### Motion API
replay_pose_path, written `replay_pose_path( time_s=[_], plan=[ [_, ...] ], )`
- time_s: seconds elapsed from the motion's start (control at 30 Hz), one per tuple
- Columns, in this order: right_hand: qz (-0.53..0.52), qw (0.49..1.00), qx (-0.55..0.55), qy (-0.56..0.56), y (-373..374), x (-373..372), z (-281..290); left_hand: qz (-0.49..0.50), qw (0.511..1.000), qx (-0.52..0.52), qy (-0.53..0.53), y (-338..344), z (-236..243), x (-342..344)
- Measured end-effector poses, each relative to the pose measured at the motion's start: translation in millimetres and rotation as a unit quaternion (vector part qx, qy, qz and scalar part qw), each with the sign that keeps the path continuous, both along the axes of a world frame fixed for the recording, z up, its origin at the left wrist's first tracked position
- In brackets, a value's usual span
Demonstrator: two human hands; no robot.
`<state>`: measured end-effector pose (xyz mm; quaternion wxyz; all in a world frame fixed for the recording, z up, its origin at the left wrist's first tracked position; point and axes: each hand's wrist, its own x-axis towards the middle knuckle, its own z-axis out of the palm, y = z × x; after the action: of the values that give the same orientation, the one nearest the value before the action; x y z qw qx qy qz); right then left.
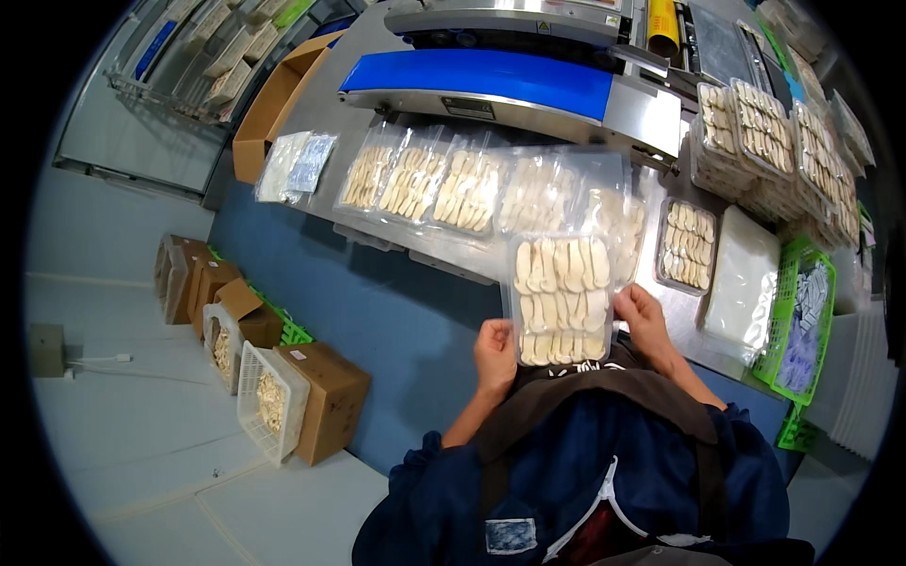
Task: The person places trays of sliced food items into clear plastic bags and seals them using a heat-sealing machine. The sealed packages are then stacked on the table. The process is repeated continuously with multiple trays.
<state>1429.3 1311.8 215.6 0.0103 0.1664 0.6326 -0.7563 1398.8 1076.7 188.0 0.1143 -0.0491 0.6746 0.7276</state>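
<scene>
Left of centre, a row of pale slice packs (411, 181) looks already bagged; at lower centre the left hand (494, 357), angled up from below, pinches the left edge of the held pack (563, 307), which sits between both hands; the right hand (644, 316), angled inward, pinches the right edge with curled fingers; farther right, a lone tray (686, 245) and upper-right stacked trays (764, 132) seem left to bag

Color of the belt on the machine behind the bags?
The belt is bright blue; it shows best in the head view.
</scene>
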Motion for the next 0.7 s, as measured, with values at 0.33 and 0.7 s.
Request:
replay_pose_path(
  time_s=[0.33, 0.7],
  plan=[
    [0.062, 0.984, -0.146, -0.087, 6.8, -26.5, -6.4, -0.121, 0.991, -0.057, -0.026, 4.6, 2.6, -22.0],
    [-0.106, 0.897, -0.350, -0.247, -8.1, -60.0, -15.3, -0.088, 0.989, 0.090, -0.073, 90.4, -87.2, -55.9]
  ],
)
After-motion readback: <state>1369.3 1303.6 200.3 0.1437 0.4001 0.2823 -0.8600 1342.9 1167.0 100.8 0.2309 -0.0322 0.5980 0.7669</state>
